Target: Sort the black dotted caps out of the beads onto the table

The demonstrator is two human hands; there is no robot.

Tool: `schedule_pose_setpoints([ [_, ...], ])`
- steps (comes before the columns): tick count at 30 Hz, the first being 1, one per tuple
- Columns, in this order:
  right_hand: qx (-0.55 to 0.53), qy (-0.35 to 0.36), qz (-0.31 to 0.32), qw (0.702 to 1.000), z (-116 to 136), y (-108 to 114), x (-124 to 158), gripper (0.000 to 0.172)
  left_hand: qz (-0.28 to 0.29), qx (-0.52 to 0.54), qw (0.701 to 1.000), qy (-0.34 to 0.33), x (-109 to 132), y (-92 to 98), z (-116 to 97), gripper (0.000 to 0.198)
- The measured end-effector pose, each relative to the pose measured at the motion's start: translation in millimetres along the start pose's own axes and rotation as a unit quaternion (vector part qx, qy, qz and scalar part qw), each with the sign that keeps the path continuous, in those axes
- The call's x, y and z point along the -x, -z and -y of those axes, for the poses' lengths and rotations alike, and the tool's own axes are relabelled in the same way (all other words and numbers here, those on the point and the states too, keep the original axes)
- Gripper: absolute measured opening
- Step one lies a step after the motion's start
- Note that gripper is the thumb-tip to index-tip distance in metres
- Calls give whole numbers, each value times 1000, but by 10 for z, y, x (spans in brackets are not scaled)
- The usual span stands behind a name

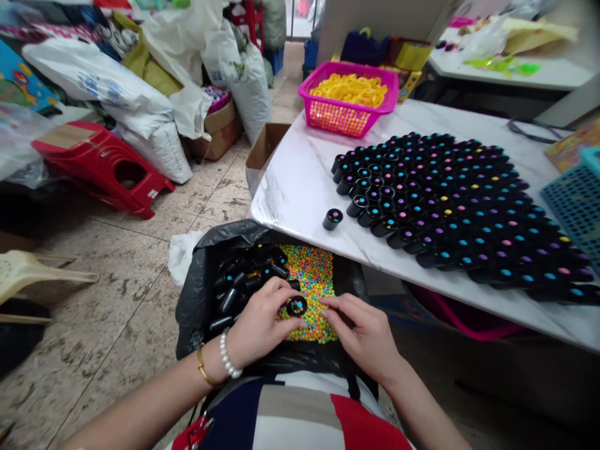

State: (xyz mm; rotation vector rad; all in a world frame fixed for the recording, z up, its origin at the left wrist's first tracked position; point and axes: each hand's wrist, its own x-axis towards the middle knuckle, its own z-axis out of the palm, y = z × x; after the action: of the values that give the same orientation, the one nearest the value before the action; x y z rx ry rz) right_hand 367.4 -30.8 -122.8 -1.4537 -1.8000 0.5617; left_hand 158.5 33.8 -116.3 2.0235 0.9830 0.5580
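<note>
My left hand (260, 322) grips a small black cylindrical cup (297, 305) between thumb and fingers, its mouth tipped up toward me and several coloured beads showing inside. To its right, my right hand (365, 334) hovers over the small multicoloured beads (310, 269) with thumb and fingertips drawn together in a pinch. Whatever is between those fingertips is too small to make out. Both hands are above a container lined with a black plastic bag (197, 269). Loose black cups (229, 300) lie in its left part, the beads in its right part.
On the white table (290, 187) stand many black cups (422, 187) in tight rows, with a single cup (332, 219) apart. A pink basket (349, 119) of yellow rings sits behind. A red stool (103, 169) and white sacks (164, 150) are at left; a teal basket (574, 200) is at right.
</note>
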Motion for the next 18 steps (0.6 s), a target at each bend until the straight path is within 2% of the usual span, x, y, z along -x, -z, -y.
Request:
schedule_pose_setpoints([
  [4, 1, 10, -23, 1000, -7, -7, -70, 16, -109, -23, 992, -61, -361, 245, -114, 33],
  [8, 4, 28, -35, 999, 2, -42, -125, 16, -166, -60, 978, -108, -888, 389, -162, 30],
  [11, 9, 21, -32, 999, -22, -78, -94, 16, -171, -107, 974, -99, -1205, 321, -133, 44],
  [14, 6, 5, -26, 1000, -84, -83, -31, 17, -170, -162, 968, -90, -1392, 187, -112, 63],
  [18, 5, -16, -27, 1000, -164, -46, 40, 18, -176, -206, 958, -97, -1578, 97, -126, 59],
])
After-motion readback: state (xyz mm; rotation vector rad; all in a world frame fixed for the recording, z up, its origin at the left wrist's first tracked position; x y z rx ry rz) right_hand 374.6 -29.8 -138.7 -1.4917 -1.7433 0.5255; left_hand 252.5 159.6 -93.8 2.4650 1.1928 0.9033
